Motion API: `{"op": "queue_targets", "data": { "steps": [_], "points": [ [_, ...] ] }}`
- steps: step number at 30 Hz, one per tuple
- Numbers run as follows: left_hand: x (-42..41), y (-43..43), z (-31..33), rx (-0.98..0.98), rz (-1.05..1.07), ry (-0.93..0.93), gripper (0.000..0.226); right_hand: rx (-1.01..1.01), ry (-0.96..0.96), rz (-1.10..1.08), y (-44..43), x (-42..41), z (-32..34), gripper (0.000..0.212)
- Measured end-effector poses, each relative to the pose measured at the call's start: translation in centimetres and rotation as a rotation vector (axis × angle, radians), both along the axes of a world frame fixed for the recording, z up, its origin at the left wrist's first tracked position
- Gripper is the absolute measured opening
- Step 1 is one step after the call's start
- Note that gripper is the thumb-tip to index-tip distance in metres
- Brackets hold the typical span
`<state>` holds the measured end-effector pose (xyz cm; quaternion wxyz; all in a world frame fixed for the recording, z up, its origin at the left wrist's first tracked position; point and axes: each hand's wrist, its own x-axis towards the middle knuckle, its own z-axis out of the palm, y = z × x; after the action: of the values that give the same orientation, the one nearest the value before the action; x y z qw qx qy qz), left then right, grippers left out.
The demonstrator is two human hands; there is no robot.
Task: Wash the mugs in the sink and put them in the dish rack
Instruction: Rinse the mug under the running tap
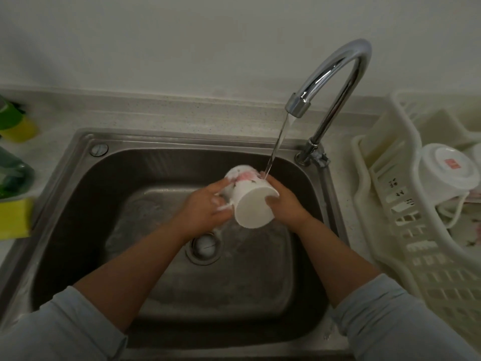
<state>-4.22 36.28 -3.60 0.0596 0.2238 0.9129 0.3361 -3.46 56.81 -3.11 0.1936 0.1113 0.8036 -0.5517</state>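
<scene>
Mug [253, 204] is held over the sink [78, 204], above the drain [204, 246] and under the water stream [278, 142] from the tap [338, 66]. Its long axis runs near to far and is tilted. The flat base faces near, the other end points far-left. Water lands on its upper right flank, just beside the right fingertips.

Left hand [203, 207]: sudsy fingers curled on the mug's left flank at the handle. Right hand [285, 205]: wrapped on the right flank, thumb at the base edge. Both are clamped on the mug.

Dish rack [385, 204] stands on the surface [182, 113] right of the sink, well apart from the mug. One inverted mug [447, 170] sits in it.

Judgement: the rinse is in progress. The right hand is nearer the rack, so the transfer likely goes rightward with the mug turned mouth-down. Wet, soapy ceramic is likely to slip.
</scene>
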Motion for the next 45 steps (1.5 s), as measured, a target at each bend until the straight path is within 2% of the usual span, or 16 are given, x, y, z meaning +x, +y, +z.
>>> {"op": "queue_targets", "data": {
  "steps": [2,4,6,9,12,16,19,22,23,25,28,31,35,40,42,45],
  "points": [
    [-0.4,0.6,0.0,0.104,0.029,-0.285,0.013,0.006,-0.111,0.008,0.3,-0.5,0.5,0.053],
    [-0.6,1.1,-0.2,0.158,0.09,-0.434,0.025,-0.023,-0.284,-0.034,0.9,-0.7,0.5,0.046],
    [-0.9,1.7,-0.5,0.248,0.202,-0.616,0.025,-0.078,-0.415,-0.09,1.3,-0.6,0.2,0.042],
    [-1.2,2.2,0.1,0.395,0.386,-0.8,0.015,-0.207,-0.48,-0.156,1.7,-0.4,-0.4,0.048],
    [-1.4,2.5,0.4,0.451,0.471,-0.884,0.019,-0.374,-0.475,-0.199,1.5,-0.1,-0.8,0.047],
    [-1.6,3.1,1.3,0.499,0.505,-0.809,0.02,-0.578,-0.416,-0.252,0.9,0.0,-1.4,0.046],
    [-1.4,3.1,2.1,0.395,0.402,-0.565,0.02,-0.788,-0.325,-0.361,0.1,0.2,-1.5,0.049],
    [-1.2,2.6,2.0,0.353,0.328,-0.396,0.022,-0.893,-0.176,-0.391,-0.1,0.0,-1.4,0.085],
    [-1.3,2.4,1.7,0.362,0.311,-0.366,0.026,-0.879,-0.136,-0.371,-0.1,-0.1,-1.2,0.094],
    [-1.2,2.5,1.2,0.405,0.272,-0.332,0.033,-0.795,-0.044,-0.343,0.3,-0.3,-1.1,0.091],
    [-1.1,3.1,0.3,0.547,0.231,-0.344,0.026,-0.648,0.074,-0.332,1.0,-0.6,-0.9,0.094],
    [-0.6,3.9,-0.3,0.726,0.294,-0.483,0.035,-0.537,0.149,-0.304,1.7,-0.6,-0.3,0.107],
    [-0.1,5.9,-0.2,0.845,0.422,-0.739,0.029,-0.381,0.183,-0.286,2.5,-0.1,0.2,0.097],
    [0.6,5.8,0.3,0.927,0.408,-1.085,0.028,-0.254,0.007,-0.245,3.1,0.5,-0.2,0.039],
    [0.7,5.4,0.3,0.897,0.432,-1.187,0.023,-0.208,-0.12,-0.243,3.6,0.9,-0.7,0.034],
    [0.8,4.9,0.5,0.832,0.499,-1.306,0.027,-0.23,-0.295,-0.249,3.4,1.8,-1.7,0.047]
  ]
}}
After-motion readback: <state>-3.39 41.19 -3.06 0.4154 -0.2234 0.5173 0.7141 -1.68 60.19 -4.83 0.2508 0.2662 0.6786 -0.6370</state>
